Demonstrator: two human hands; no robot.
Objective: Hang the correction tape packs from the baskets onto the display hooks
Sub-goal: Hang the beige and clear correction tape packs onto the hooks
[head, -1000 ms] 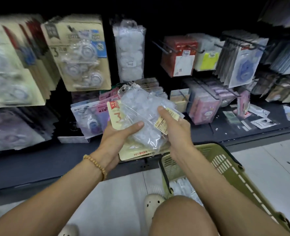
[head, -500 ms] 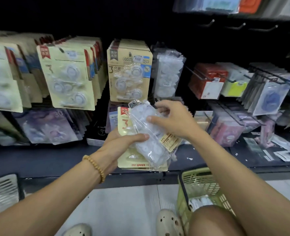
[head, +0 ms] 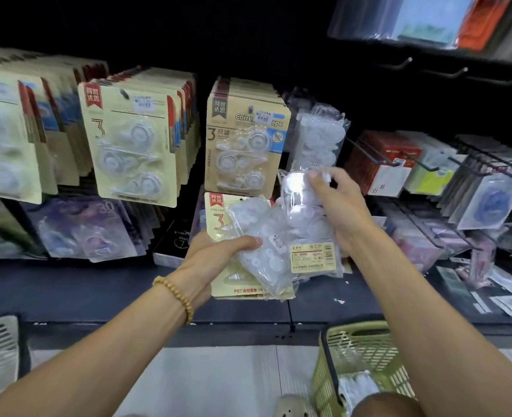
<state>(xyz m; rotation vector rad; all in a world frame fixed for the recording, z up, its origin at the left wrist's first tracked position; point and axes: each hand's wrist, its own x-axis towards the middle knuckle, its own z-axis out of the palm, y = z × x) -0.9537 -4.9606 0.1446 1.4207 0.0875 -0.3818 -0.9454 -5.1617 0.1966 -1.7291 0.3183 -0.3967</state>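
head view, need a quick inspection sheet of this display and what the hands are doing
surface: dark shelf ledge under the hooks, loose packets lying at its right end.
job's things: clear plastic bag pack with yellow label lifted in front of the hanging clear bag packs; cream carded three-piece pack and another clear bag pack held below.
clutter: loose white packets on the ledge.
hands: right hand grips the labelled bag near its top; left hand holds the card and bag stack.
cables: nothing seen.
surroundings: rows of cream carded packs, green plastic basket on the pale floor, bare hooks upper right.
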